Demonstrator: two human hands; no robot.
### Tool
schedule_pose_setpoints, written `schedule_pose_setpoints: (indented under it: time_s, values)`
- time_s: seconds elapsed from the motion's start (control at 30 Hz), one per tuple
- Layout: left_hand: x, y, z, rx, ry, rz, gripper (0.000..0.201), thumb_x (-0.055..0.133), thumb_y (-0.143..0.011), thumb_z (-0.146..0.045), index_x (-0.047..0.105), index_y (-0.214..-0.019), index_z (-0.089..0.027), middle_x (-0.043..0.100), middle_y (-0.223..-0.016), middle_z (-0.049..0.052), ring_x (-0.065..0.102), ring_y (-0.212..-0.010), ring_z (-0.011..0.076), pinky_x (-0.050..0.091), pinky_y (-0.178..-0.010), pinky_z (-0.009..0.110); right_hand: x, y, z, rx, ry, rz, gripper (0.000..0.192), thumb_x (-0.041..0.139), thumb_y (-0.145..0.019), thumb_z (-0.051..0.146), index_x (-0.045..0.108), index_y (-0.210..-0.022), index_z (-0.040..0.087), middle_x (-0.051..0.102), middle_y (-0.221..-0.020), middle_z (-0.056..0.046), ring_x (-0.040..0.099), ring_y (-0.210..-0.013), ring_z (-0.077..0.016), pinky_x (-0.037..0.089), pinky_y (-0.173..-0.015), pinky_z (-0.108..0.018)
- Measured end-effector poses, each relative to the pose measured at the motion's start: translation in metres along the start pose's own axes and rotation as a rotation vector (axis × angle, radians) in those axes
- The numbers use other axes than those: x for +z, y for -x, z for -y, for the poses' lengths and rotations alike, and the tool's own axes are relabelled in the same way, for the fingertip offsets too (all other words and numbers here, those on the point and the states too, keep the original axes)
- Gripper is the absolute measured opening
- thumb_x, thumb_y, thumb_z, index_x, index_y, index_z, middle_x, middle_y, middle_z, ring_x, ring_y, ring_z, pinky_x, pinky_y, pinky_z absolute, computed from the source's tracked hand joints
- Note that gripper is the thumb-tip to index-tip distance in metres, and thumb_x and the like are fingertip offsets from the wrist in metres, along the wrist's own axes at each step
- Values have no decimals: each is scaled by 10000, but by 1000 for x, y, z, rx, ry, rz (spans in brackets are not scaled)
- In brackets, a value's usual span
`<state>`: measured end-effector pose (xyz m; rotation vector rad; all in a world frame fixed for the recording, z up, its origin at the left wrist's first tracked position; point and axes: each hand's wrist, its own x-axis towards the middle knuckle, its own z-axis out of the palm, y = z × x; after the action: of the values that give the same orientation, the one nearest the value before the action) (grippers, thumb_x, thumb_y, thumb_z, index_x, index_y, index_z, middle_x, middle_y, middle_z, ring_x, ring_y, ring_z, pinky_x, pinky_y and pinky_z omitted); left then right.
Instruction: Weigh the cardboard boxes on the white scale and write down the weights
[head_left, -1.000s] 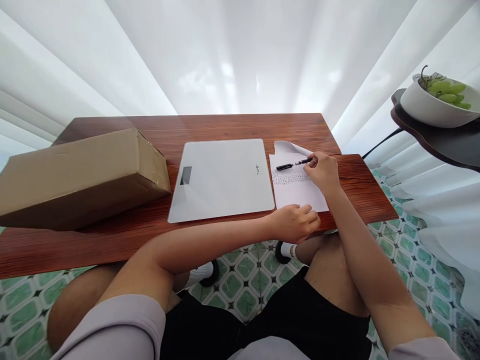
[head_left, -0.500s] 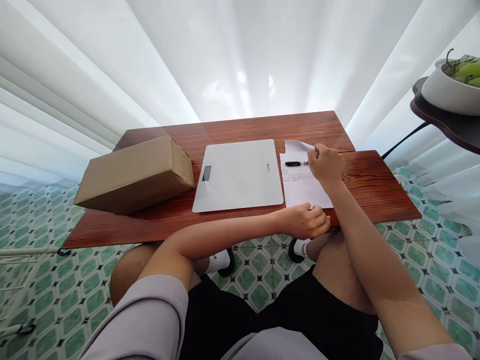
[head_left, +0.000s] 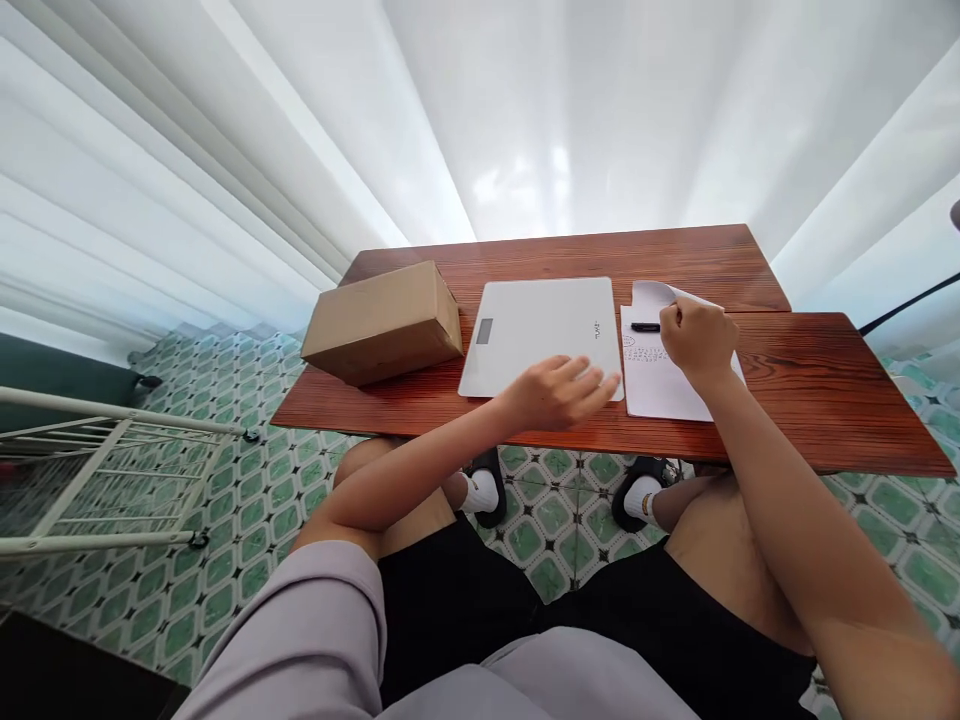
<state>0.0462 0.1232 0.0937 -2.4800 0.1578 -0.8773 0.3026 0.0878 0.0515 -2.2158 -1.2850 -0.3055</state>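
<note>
My left hand [head_left: 559,392] is open over the front right corner of a flat white scale [head_left: 536,325], its fingers slightly apart and a little blurred. It holds nothing; whether it touches the scale I cannot tell. The scale has a small grey display on its left. My right hand [head_left: 699,342] is closed in a fist over the upper right part of a white notepad [head_left: 664,390]. Anything inside that fist is hidden. Beside its knuckles a black pen [head_left: 645,327] lies across the page, above rows of handwriting. The pad's top sheet is curled up behind the hand.
A closed brown cardboard box [head_left: 382,320] stands left of the scale on the dark red wooden table [head_left: 840,380]. White curtains [head_left: 540,120] hang behind. A white metal rack [head_left: 112,470] on castors is at the left, on the green tiled floor.
My left hand has moved left and up from the pad's lower edge to the scale, its fingers opening. The right hand stays closed over the pad. The view has swung left.
</note>
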Motion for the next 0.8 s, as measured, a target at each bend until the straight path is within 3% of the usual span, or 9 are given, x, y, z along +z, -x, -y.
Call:
schedule_pose_setpoints:
  time_s: [0.17,0.33,0.5,0.8]
  values:
    - [-35,33,42,-344,-131,-45,395,470,-860,-102,680,-1191,-156,740,-858,34,637,-770,196,345,-571,306,4,2,7,-60,22,-13,277,395,-843,268,603,-678,192,486,-553,-41,375,-522,-174,240,-547,-324]
    - [-69,66,72,-833,-139,-16,414,489,-860,-146,705,-1209,-200,748,-952,70,655,-889,251,443,-736,346,6,4,9,-84,82,-5,284,400,-841,260,645,-716,190,556,-607,-61,369,-529,-172,193,-549,-326]
    - [-89,107,87,-1211,-211,-196,405,504,-853,-148,691,-1207,-207,740,-1020,61,636,-983,263,446,-953,396,10,6,8,-80,119,-22,258,427,-814,246,661,-725,186,554,-596,-68,355,-522,-170,178,-549,-324]
    - [-103,179,98,-1507,-338,-487,485,471,-753,-70,678,-1173,-196,698,-1159,71,552,-1154,277,402,-1083,439,14,11,5,-96,111,-20,235,416,-794,253,610,-668,212,472,-533,-44,287,-489,-171,204,-531,-323]
